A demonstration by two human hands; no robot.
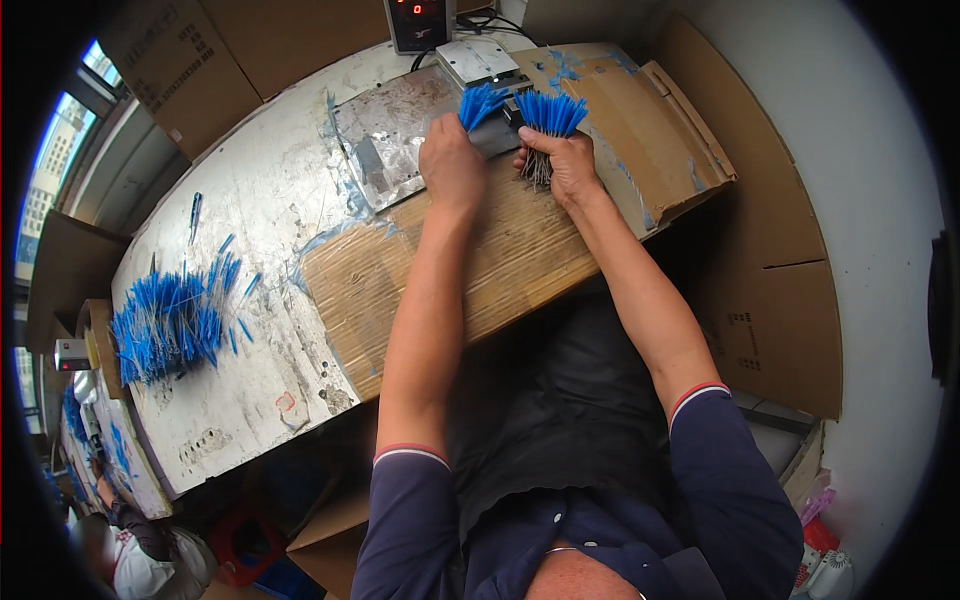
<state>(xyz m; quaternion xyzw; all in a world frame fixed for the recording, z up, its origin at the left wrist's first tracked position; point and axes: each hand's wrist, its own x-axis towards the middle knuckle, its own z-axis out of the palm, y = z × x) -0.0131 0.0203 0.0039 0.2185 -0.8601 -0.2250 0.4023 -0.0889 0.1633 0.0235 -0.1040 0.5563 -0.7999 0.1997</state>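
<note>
My right hand point(570, 165) is closed around a thick bundle of thin sticks point(552, 115). Their blue ends fan out above the thumb, and thin greyish wire-like shafts hang below the fingers. To its left, my left hand point(450, 165), slightly blurred, is closed on a smaller bunch of the same blue-ended sticks point(482, 103); its fingertips are partly hidden. Both bunches are close to a small metal device point(478, 62) at the back of the table. Directly beneath my hands lie a scuffed metal plate point(385, 125) and a dark block point(495, 135).
A large pile of blue-ended sticks point(170, 325) lies at the table's left, with a dark pen-like tool point(195, 218) behind it. Cardboard point(420, 265) covers the near edge. A box with a red display point(418, 25) stands at the back. Another person point(150, 560) sits at lower left.
</note>
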